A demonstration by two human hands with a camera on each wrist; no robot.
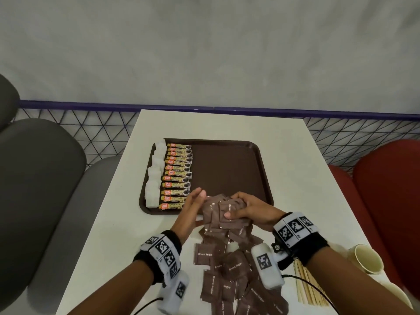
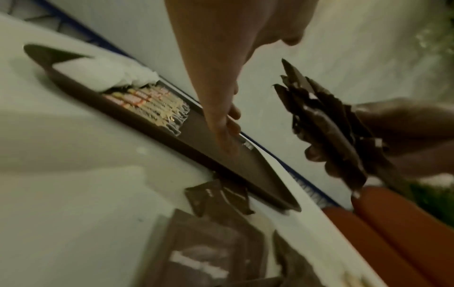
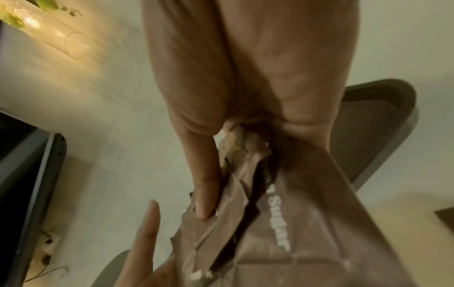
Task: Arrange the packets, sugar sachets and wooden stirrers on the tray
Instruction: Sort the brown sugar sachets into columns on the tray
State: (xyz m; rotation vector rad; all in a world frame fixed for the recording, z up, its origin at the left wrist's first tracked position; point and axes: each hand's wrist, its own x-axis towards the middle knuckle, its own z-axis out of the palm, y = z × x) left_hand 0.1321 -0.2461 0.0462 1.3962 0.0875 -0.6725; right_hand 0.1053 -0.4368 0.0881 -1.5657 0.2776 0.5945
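Observation:
A brown tray [image 1: 229, 169] lies on the white table, with a row of orange-and-gold granule packets [image 1: 177, 176] and white sachets [image 1: 155, 176] along its left side. My right hand [image 1: 245, 209] grips a bunch of brown sugar sachets [image 1: 223, 214] above the tray's near edge; the bunch [image 2: 326, 126] shows edge-on in the left wrist view and close up [image 3: 245, 194] in the right wrist view. My left hand [image 1: 193, 203] is open, fingers straight, just left of the bunch. A loose pile of brown sugar sachets [image 1: 229, 267] covers the near table. Wooden stirrers [image 1: 306, 287] lie at the near right.
Paper cups [image 1: 366, 258] stand at the table's near right edge. Grey seats [image 1: 41, 178] are to the left, red seats [image 1: 386, 189] to the right. A wire mesh fence with a blue rail [image 1: 102, 123] runs behind the table. The tray's right half is bare.

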